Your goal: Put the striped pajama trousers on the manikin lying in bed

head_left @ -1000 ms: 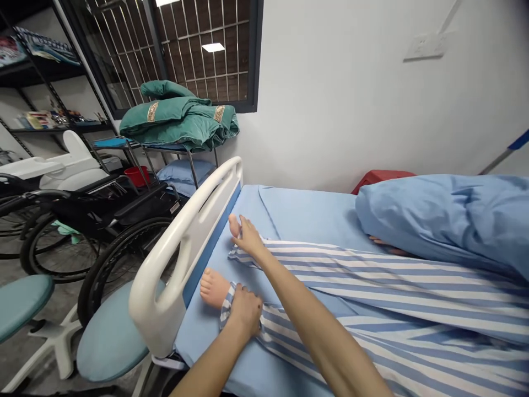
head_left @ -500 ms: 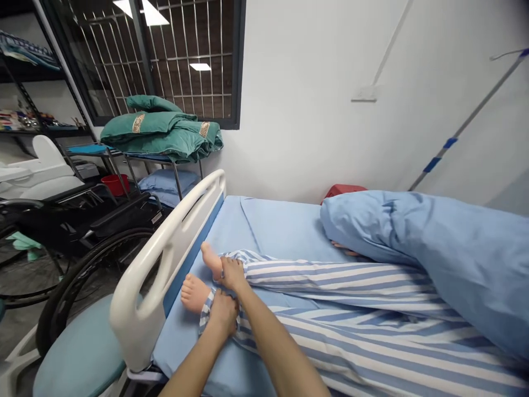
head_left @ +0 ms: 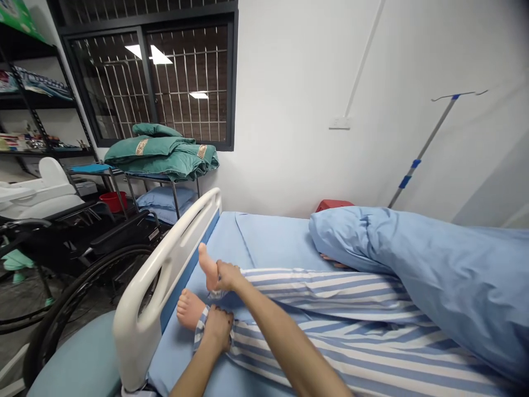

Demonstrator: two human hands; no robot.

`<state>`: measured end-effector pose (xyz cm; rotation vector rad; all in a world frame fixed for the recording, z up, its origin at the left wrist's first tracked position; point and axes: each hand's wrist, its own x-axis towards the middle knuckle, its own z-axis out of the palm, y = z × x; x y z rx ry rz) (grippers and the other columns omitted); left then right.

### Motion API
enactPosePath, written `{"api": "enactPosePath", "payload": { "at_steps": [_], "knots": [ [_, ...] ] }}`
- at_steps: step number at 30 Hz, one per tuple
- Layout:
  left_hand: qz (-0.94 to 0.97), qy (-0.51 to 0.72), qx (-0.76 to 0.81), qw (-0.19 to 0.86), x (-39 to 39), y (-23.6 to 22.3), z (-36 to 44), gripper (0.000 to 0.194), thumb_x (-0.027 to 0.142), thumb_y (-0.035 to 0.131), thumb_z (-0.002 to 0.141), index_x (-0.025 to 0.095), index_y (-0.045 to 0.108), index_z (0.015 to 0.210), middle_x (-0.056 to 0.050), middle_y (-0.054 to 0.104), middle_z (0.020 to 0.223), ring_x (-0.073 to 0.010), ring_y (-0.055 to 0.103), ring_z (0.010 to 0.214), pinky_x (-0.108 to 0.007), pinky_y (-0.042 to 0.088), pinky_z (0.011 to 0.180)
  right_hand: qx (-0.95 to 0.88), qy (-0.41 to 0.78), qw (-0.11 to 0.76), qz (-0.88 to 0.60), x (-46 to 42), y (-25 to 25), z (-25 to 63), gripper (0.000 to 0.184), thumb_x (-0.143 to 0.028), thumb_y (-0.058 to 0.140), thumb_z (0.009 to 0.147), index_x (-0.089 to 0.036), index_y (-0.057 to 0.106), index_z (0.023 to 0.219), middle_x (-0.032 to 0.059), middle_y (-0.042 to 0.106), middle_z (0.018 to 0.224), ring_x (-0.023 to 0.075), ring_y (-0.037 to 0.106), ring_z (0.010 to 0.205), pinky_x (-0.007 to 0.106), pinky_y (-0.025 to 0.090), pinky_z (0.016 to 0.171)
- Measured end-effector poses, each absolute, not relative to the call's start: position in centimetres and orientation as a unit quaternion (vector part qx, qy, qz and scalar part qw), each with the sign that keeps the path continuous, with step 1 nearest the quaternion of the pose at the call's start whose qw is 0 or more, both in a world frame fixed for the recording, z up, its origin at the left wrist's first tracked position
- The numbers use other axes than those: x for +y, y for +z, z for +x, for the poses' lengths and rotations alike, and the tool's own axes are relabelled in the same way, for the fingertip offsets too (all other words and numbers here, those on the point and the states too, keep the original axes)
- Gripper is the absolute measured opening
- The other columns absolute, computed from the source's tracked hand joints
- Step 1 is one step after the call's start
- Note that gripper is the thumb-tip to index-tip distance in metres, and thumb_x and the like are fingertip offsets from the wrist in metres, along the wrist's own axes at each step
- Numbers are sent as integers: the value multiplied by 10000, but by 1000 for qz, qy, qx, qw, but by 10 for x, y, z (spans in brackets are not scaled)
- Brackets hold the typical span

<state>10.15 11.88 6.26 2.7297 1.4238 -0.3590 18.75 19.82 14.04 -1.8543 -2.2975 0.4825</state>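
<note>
A training manikin lies on a hospital bed, with its pale rubber feet at the near end and its legs in blue-and-white striped trousers (head_left: 330, 298). My left hand (head_left: 217, 328) grips the trouser cuff just above the near foot (head_left: 190, 309). My right hand (head_left: 228, 276) is wrapped around the far ankle, right below the upright far foot (head_left: 208, 267). A blue duvet (head_left: 433, 270) covers the upper body, and the manikin's hand (head_left: 333, 260) barely shows beneath its edge.
A white footboard rail (head_left: 165, 264) runs along the bed's left side. Beyond it stand a black wheelchair (head_left: 95, 237) and a teal stool (head_left: 74, 358). Green folded blankets (head_left: 161, 157) lie on a metal cart, and a drip pole (head_left: 421, 154) leans by the wall.
The view has swung and risen, showing more wall and the drip pole. My right hand has moved from the far foot's side onto the far ankle, and that foot now stands more upright.
</note>
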Motion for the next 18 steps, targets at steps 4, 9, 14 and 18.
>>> {"api": "enactPosePath", "payload": {
  "at_steps": [4,9,14,18],
  "knots": [
    [882,-109,458,16,117,61,101,455,255,625,543,148,616,985,-140,680,924,-277,620,854,-418,398,847,-772,192,123,-593,204,179,207,628,-470,738,518,-241,454,1029,22,635,990,251,591,954,307,396,735],
    [887,-99,450,6,118,60,101,435,254,624,562,127,632,978,-158,676,937,-293,601,911,-427,380,877,-777,150,75,-607,194,125,190,592,-434,738,534,-220,480,1022,57,631,1013,266,583,944,328,393,748],
    [882,-129,454,5,119,58,103,446,250,645,583,122,630,1010,-166,668,970,-298,580,943,-413,391,850,-782,112,71,-609,185,55,175,466,-225,637,644,-165,495,1084,132,588,1108,285,538,1019,377,346,838],
    [877,-108,468,18,119,54,103,440,237,658,575,93,636,990,-171,666,948,-305,567,938,-423,379,854,-789,100,85,-600,185,42,181,512,-255,621,657,-175,475,1142,116,565,1149,281,500,1053,389,304,896]
  ]
}}
